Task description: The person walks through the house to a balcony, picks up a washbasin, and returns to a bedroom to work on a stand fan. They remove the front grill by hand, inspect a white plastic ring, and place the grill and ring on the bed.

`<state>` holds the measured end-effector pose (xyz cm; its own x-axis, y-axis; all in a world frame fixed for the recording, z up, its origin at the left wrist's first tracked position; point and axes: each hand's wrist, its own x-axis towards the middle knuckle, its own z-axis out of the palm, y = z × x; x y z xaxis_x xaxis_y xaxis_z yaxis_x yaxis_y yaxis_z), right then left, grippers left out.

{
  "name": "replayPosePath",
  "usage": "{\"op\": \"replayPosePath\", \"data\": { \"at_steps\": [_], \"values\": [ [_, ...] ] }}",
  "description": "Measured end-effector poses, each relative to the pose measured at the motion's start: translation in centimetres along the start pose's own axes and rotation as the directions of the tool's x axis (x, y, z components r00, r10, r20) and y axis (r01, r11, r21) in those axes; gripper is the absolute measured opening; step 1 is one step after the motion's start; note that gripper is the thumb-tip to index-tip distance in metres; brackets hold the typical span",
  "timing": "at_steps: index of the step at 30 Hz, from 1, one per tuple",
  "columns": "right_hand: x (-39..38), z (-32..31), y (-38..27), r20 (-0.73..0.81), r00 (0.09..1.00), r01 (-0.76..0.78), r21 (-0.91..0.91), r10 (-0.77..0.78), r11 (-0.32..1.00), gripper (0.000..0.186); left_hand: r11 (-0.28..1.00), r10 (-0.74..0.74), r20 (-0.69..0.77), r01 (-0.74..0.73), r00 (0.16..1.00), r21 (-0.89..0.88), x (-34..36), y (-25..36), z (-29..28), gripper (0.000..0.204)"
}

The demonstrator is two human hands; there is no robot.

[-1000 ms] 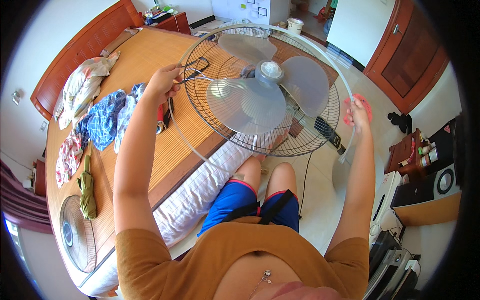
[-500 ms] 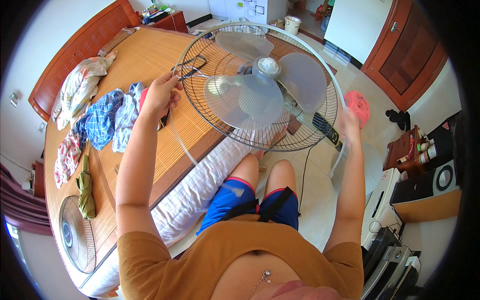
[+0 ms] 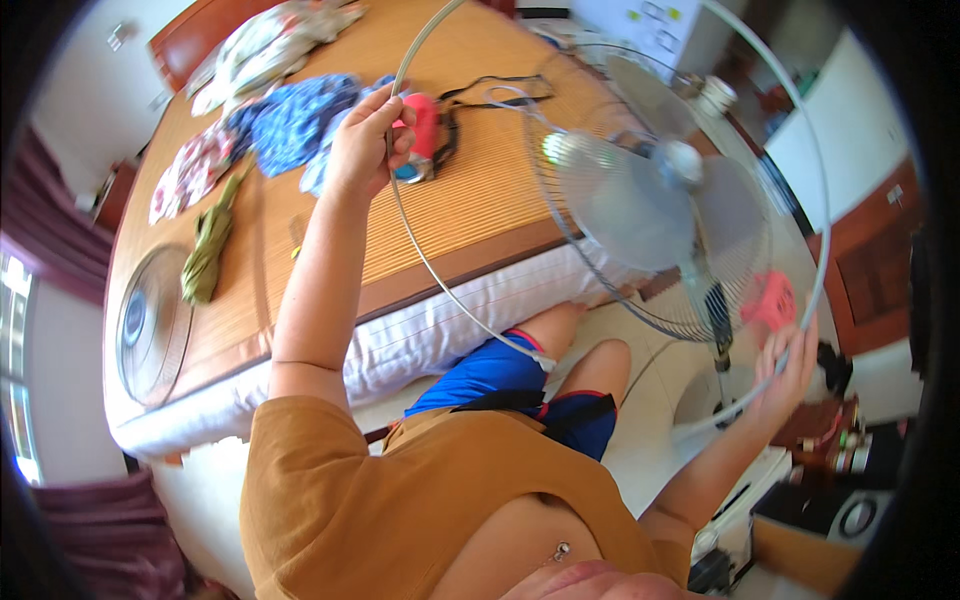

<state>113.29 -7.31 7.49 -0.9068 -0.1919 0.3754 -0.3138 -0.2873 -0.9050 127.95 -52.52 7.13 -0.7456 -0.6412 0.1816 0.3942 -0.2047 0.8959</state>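
My left hand (image 3: 372,140) grips a thin pale plastic hoop (image 3: 822,200), raised over the bed. My right hand (image 3: 775,370) is curled round the same hoop at lower right; the hoop has a break near my legs. Between my arms and beyond the hoop stands a fan with grey translucent blades (image 3: 625,220) inside a dark wire rear guard (image 3: 600,285), on a pole (image 3: 722,335). A detached round front grille (image 3: 150,325) lies on the bed at far left. Near my left hand are a red object (image 3: 425,130) and black straps (image 3: 480,85).
The mat-covered bed (image 3: 300,270) carries clothes (image 3: 280,135) and an olive bundle (image 3: 210,250). A pink plastic item (image 3: 770,300) is beyond my right hand. A wooden door (image 3: 865,270) and a speaker (image 3: 855,515) are right, purple curtains (image 3: 90,535) left.
The view has swung and tilted, shifting the fan rightward in it. The hoop now stands farther off the guard, my left hand higher over the bed and my right hand lower beside the pole.
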Motion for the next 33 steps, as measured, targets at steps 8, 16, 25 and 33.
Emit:
{"op": "replayPosePath", "data": {
  "at_steps": [8,16,25,33],
  "values": [
    [-8.5,16.2,9.0,0.676,0.733,0.232,-0.149,-0.072,0.961,0.054,1.000,0.012,-0.546,-0.012,0.838,0.003,-6.9,-0.6,-16.4,0.029],
    [-1.7,29.9,20.5,0.543,0.738,-0.299,-0.270,0.401,0.915,0.052,0.967,-0.056,-0.521,0.177,0.852,0.185,-7.0,-1.9,-29.7,0.035],
    [0.3,25.8,24.4,0.696,0.715,0.578,-0.531,-0.071,0.619,0.050,0.877,0.452,-0.889,-0.222,0.074,0.427,-14.4,2.0,-32.9,0.030],
    [-3.5,22.6,20.1,0.689,0.725,0.448,-0.458,-0.012,0.768,0.041,-0.180,0.709,-0.656,0.966,0.259,0.186,-29.0,5.3,-37.6,0.060]
  ]
}}
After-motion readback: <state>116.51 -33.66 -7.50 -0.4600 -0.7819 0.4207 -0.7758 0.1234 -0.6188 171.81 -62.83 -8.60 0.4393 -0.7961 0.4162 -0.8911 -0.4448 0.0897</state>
